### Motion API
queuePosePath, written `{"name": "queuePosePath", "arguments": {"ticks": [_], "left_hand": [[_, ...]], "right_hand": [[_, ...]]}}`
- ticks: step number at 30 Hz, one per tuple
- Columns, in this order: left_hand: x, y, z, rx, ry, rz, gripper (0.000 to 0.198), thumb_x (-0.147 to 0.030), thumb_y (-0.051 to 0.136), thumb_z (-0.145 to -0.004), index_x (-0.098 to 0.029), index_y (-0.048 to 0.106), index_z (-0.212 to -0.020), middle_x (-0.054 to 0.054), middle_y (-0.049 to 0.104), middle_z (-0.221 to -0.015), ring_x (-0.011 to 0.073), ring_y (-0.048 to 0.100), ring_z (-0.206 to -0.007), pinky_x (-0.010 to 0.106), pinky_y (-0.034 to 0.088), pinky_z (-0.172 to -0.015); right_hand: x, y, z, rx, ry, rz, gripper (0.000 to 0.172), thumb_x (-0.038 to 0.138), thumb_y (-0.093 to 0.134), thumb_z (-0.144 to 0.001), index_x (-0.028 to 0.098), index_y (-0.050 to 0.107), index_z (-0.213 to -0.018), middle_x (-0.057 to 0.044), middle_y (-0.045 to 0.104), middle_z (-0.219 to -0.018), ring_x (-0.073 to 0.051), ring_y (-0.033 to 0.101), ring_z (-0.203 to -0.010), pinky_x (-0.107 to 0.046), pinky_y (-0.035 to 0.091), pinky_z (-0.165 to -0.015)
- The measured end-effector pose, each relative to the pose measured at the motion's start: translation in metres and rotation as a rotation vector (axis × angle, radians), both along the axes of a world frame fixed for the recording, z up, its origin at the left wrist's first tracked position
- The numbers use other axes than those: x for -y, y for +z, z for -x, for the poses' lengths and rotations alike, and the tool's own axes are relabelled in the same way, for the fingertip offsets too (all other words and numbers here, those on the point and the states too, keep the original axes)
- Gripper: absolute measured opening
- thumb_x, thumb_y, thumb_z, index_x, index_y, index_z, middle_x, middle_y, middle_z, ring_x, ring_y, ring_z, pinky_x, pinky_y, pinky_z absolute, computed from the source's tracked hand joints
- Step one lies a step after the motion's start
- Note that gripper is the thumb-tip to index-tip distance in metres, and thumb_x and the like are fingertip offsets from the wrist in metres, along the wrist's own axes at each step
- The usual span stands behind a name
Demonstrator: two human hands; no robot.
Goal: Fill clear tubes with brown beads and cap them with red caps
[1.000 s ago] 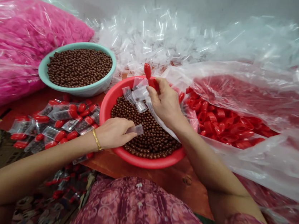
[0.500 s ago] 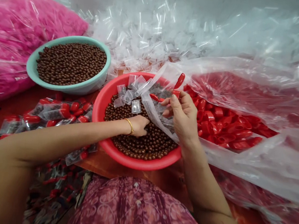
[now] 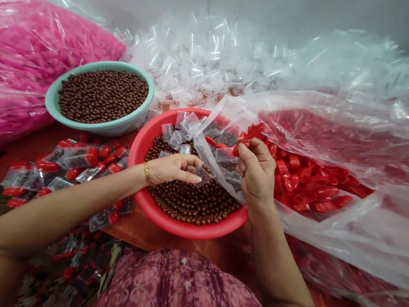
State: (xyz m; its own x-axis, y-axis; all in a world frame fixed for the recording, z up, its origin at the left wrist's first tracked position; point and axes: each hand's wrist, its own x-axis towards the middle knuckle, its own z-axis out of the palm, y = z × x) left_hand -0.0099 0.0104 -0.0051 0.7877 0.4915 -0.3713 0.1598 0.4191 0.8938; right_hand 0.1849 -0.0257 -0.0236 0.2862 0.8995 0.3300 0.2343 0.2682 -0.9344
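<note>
My left hand (image 3: 173, 168), with a gold bangle at its wrist, is closed on a small clear plastic container (image 3: 205, 175). It hovers over a red basin (image 3: 184, 230) of brown candy balls (image 3: 191, 204); a few brown balls show at the container. At the basin's right rim, my right hand (image 3: 259, 172) pinches a red plastic cap (image 3: 240, 147), partly hidden by the fingers. Clear containers (image 3: 183, 127) lie on the balls at the back of the basin. A translucent plastic sheet (image 3: 212, 149) hangs over the rim into it.
Behind left stands a teal basin (image 3: 146, 102) of brown balls beside a pink-filled bag (image 3: 35, 45). Red-capped filled containers (image 3: 74, 158) lie at left. A bag of red caps (image 3: 308, 177) spreads to the right. Clear empties (image 3: 215, 56) are heaped at the back.
My left hand has risen out of the brown balls, bringing up the clear container. My right hand has turned and moved slightly down, and the red cap has tilted with it.
</note>
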Motion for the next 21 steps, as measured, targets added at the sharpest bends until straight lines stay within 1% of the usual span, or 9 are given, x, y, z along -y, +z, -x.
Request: {"name": "queuePosePath", "arguments": {"ticks": [2, 3, 5, 6, 8, 11, 14, 17, 21], "left_hand": [[0.007, 0.000, 0.000, 0.060, 0.074, 0.047, 0.033, -0.019, 0.076, -0.066, -0.014, 0.058, -0.093, 0.006, 0.069, -0.094, 0.0129, 0.063, -0.086, 0.032, 0.047, -0.088], [0.010, 0.000, 0.000, 0.093, 0.107, 0.054, 0.035, -0.020, 0.076, -0.065, -0.014, 0.057, -0.094, 0.005, 0.068, -0.093, 0.0134, 0.063, -0.087, 0.032, 0.048, -0.087], [0.014, -0.001, 0.000, 0.150, 0.156, 0.032, 0.039, -0.021, 0.077, -0.064, -0.014, 0.057, -0.097, 0.005, 0.067, -0.092, 0.0130, 0.062, -0.086, 0.031, 0.049, -0.085], [0.016, 0.000, 0.000, 0.167, 0.161, 0.012, 0.039, -0.022, 0.077, -0.065, -0.013, 0.057, -0.097, 0.004, 0.067, -0.091, 0.0123, 0.061, -0.084, 0.030, 0.049, -0.084], [0.018, 0.001, 0.001, 0.195, 0.152, -0.020, 0.038, -0.024, 0.077, -0.066, -0.013, 0.058, -0.098, 0.004, 0.066, -0.090, 0.0111, 0.060, -0.082, 0.028, 0.049, -0.082], [0.018, 0.002, 0.001, 0.230, 0.170, -0.045, 0.038, -0.027, 0.076, -0.068, -0.014, 0.058, -0.099, 0.004, 0.065, -0.093, 0.0119, 0.059, -0.084, 0.027, 0.050, -0.081], [0.019, 0.000, 0.000, 0.243, 0.177, -0.077, 0.040, -0.026, 0.075, -0.067, -0.014, 0.057, -0.101, 0.005, 0.063, -0.098, 0.0135, 0.058, -0.089, 0.027, 0.049, -0.081], [0.019, -0.004, -0.001, 0.229, 0.195, -0.141, 0.040, -0.022, 0.072, -0.069, -0.015, 0.056, -0.105, 0.005, 0.062, -0.101, 0.0131, 0.057, -0.089, 0.026, 0.049, -0.081], [0.018, -0.003, 0.000, 0.163, 0.213, -0.204, 0.035, -0.015, 0.066, -0.074, -0.015, 0.054, -0.107, 0.002, 0.059, -0.089, 0.0092, 0.054, -0.074, 0.020, 0.046, -0.066]], "right_hand": [[0.004, 0.005, 0.002, -0.207, 0.041, 0.035, 0.016, 0.036, 0.056, -0.076, 0.023, 0.051, -0.081, 0.007, 0.049, -0.059, -0.004, 0.035, -0.038, -0.019, 0.029, -0.036], [0.006, 0.008, 0.004, -0.296, 0.058, 0.050, 0.016, 0.035, 0.058, -0.072, 0.022, 0.051, -0.078, 0.008, 0.047, -0.053, -0.005, 0.034, -0.034, -0.019, 0.028, -0.035], [0.011, 0.012, 0.008, -0.366, 0.111, 0.070, 0.017, 0.033, 0.062, -0.069, 0.022, 0.051, -0.075, 0.009, 0.048, -0.047, -0.006, 0.040, -0.031, -0.020, 0.032, -0.034], [0.014, 0.014, 0.011, -0.374, 0.133, 0.075, 0.017, 0.033, 0.063, -0.068, 0.022, 0.051, -0.074, 0.009, 0.051, -0.047, -0.008, 0.044, -0.032, -0.020, 0.034, -0.034], [0.018, 0.015, 0.016, -0.342, 0.149, 0.077, 0.018, 0.032, 0.067, -0.068, 0.021, 0.054, -0.074, 0.007, 0.059, -0.053, -0.009, 0.051, -0.035, -0.020, 0.040, -0.036], [0.023, 0.015, 0.023, -0.215, 0.107, 0.068, 0.016, 0.032, 0.068, -0.071, 0.021, 0.061, -0.080, 0.004, 0.065, -0.062, -0.009, 0.056, -0.042, -0.022, 0.047, -0.042], [0.025, 0.015, 0.027, -0.063, 0.044, 0.026, 0.013, 0.030, 0.067, -0.073, 0.021, 0.066, -0.083, 0.003, 0.067, -0.068, -0.010, 0.059, -0.047, -0.024, 0.051, -0.049], [0.025, 0.014, 0.028, 0.069, 0.008, -0.026, 0.012, 0.027, 0.066, -0.073, 0.021, 0.068, -0.084, 0.000, 0.071, -0.077, -0.010, 0.060, -0.051, -0.026, 0.052, -0.053], [0.026, 0.010, 0.028, 0.158, 0.000, -0.048, 0.012, 0.026, 0.065, -0.075, 0.021, 0.069, -0.085, -0.001, 0.072, -0.078, -0.012, 0.062, -0.054, -0.026, 0.053, -0.054]]}}
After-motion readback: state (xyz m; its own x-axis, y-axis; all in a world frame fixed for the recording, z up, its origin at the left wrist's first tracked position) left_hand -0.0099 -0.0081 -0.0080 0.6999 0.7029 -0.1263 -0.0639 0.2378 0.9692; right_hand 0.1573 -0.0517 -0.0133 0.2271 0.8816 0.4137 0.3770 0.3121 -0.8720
